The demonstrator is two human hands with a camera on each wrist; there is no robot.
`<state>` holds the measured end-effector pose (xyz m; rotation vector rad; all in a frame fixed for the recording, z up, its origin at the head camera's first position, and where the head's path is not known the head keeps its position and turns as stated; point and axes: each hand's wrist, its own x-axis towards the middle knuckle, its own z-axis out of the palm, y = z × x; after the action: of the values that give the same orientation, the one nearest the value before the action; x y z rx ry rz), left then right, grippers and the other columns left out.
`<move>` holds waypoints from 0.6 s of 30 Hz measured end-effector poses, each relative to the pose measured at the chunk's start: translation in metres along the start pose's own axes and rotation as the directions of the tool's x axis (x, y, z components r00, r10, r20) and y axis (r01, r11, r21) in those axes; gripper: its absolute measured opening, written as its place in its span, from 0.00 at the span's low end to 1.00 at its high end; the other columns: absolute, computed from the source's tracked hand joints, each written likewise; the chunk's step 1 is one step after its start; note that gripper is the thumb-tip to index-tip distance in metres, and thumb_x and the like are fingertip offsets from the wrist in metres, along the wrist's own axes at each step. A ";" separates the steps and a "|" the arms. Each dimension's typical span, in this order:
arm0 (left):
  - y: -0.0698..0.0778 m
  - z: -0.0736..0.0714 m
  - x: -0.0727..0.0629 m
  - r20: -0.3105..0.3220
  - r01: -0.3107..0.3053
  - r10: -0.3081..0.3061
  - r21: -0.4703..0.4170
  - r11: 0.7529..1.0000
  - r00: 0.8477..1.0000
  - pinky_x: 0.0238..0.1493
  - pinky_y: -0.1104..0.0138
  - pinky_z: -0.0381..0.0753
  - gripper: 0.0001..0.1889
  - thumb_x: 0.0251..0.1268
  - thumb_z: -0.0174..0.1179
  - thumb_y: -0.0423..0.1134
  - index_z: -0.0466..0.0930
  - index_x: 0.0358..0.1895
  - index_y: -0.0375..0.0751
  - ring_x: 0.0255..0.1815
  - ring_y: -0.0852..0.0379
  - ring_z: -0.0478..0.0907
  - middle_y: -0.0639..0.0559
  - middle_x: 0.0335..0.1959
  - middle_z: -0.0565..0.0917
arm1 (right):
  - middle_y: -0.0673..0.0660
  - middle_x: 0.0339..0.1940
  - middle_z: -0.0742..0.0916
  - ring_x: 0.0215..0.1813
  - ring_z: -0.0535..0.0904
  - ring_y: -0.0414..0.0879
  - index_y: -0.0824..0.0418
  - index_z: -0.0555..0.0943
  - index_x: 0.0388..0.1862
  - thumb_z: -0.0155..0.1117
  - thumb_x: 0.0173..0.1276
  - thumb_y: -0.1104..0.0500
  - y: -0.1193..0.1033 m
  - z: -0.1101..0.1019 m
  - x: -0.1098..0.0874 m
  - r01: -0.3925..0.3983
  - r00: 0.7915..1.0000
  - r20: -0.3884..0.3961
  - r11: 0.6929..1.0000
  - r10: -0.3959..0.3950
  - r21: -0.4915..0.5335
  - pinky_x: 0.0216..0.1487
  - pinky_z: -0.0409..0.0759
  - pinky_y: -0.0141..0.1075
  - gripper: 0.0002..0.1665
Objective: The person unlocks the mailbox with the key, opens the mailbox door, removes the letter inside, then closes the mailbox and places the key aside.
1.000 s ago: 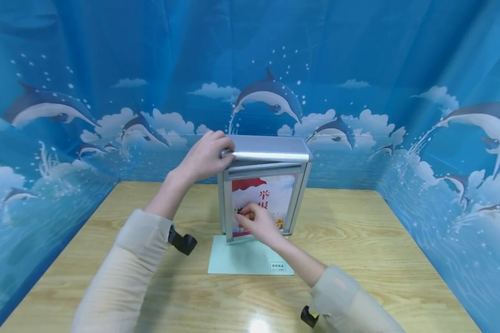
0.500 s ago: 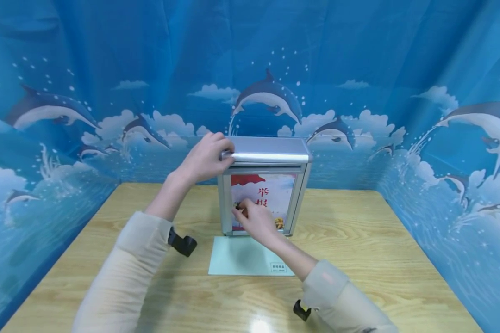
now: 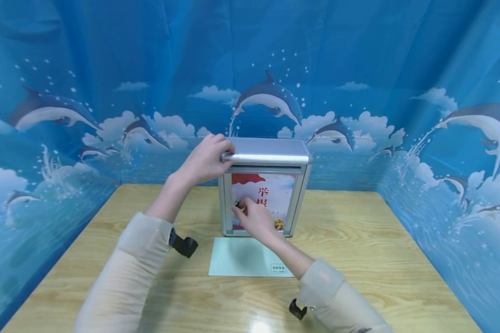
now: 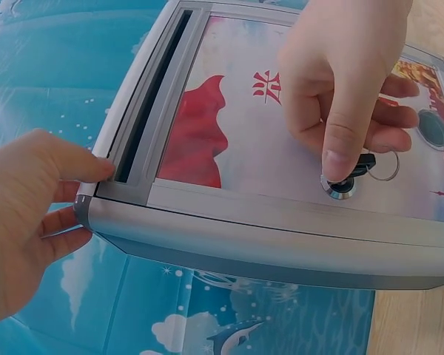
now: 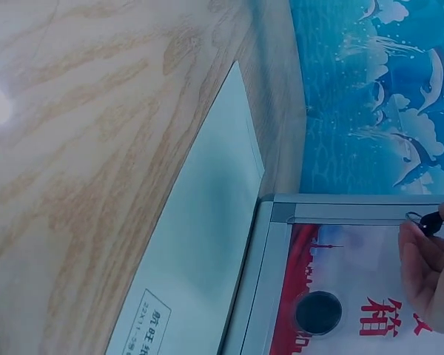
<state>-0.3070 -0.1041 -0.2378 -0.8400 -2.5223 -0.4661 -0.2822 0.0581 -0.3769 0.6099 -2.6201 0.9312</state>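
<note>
Dolphin-print blue cloth [image 3: 108, 69] walls in a wooden table [image 3: 379, 259] where a person works at a silver metal letter box [image 3: 266, 150] standing upright near the table's far middle, its front door [image 3: 271, 194] carrying a red-and-white poster. One second earlier that door hung ajar with its lower edge swung out over the pale green envelope [image 3: 241, 259]; now it sits flush in its frame, which suggests the box has been closed and the lock is being worked. The left hand [image 3: 204, 159] grips the lid's left corner, fingers curled over the top and thumb at the front edge by the slot, steadying the box. The right hand [image 3: 254, 217] pinches a small black-headed key [image 4: 361, 164] with its ring, seated in the round lock [image 4: 340, 185] at the door's left side, directly under the fingertips. The envelope lies flat on the table just in front of the box, touched by neither hand.
</note>
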 end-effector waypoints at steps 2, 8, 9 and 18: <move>0.000 0.001 0.000 0.002 -0.007 0.007 0.006 1.000 1.000 0.49 0.60 0.71 0.09 0.60 0.61 0.34 0.79 0.43 0.38 0.46 0.50 0.68 0.46 0.41 0.76 | 0.47 0.18 0.79 0.18 0.70 0.36 0.62 0.80 0.35 0.57 0.68 0.50 0.000 0.001 0.000 -0.017 1.000 0.005 1.000 0.017 0.003 0.18 0.68 0.28 0.15; -0.001 0.001 0.000 0.000 -0.018 0.018 0.017 1.000 1.000 0.49 0.60 0.71 0.09 0.60 0.61 0.34 0.79 0.43 0.38 0.46 0.49 0.68 0.46 0.41 0.76 | 0.46 0.11 0.74 0.13 0.66 0.37 0.58 0.77 0.20 0.54 0.70 0.53 -0.001 0.002 -0.001 0.053 0.998 -0.016 0.997 -0.054 -0.060 0.15 0.65 0.28 0.18; -0.001 0.001 0.000 -0.001 -0.018 0.018 0.017 1.000 1.000 0.49 0.60 0.71 0.09 0.60 0.61 0.34 0.79 0.44 0.38 0.46 0.49 0.68 0.46 0.41 0.76 | 0.46 0.11 0.73 0.13 0.65 0.37 0.57 0.75 0.18 0.53 0.70 0.54 -0.002 0.002 -0.001 0.066 0.998 -0.019 0.995 -0.068 -0.077 0.14 0.63 0.28 0.19; -0.001 0.000 -0.001 -0.002 -0.013 0.013 0.018 1.000 1.000 0.49 0.59 0.71 0.09 0.61 0.60 0.34 0.78 0.44 0.38 0.45 0.49 0.68 0.46 0.41 0.76 | 0.48 0.09 0.68 0.12 0.62 0.39 0.56 0.67 0.13 0.47 0.70 0.58 -0.004 0.006 0.003 0.058 0.998 -0.021 0.996 -0.059 -0.069 0.14 0.60 0.31 0.23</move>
<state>-0.3071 -0.1048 -0.2384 -0.8487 -2.5138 -0.4389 -0.2837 0.0506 -0.3783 0.6511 -2.5876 0.8221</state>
